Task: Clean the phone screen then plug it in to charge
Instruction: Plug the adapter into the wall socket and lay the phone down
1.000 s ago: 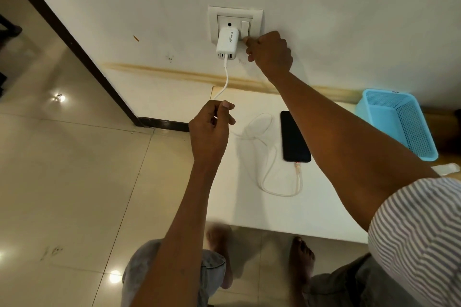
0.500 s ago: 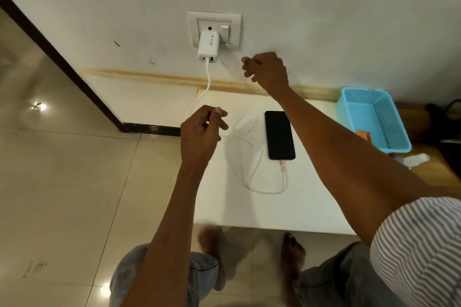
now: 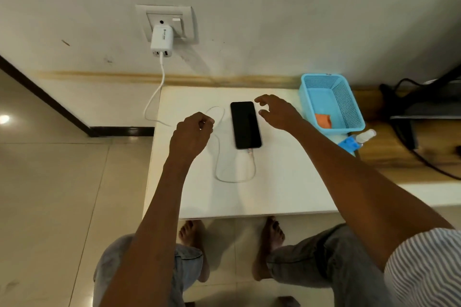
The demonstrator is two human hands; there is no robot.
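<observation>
White cable [image 3: 219,172] was seen joining the phone [image 3: 245,124], flat on the surface [image 3: 287,182], to the charger [image 3: 161,41]. The right hand [image 3: 279,113], withdrawn from the wall switch [image 3: 176,19], hovered spread beside the phone; the left hand [image 3: 192,132] was curled, cable grip unclear. Charging seemed arranged.

Pale wall [image 3: 274,7], glossy tiled floor [image 3: 62,182], white table [image 3: 287,182].

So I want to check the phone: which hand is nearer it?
The right hand, fingers spread, hovering beside the phone on its basket side. The left hand is curled over the cable loop, farther off.
</observation>
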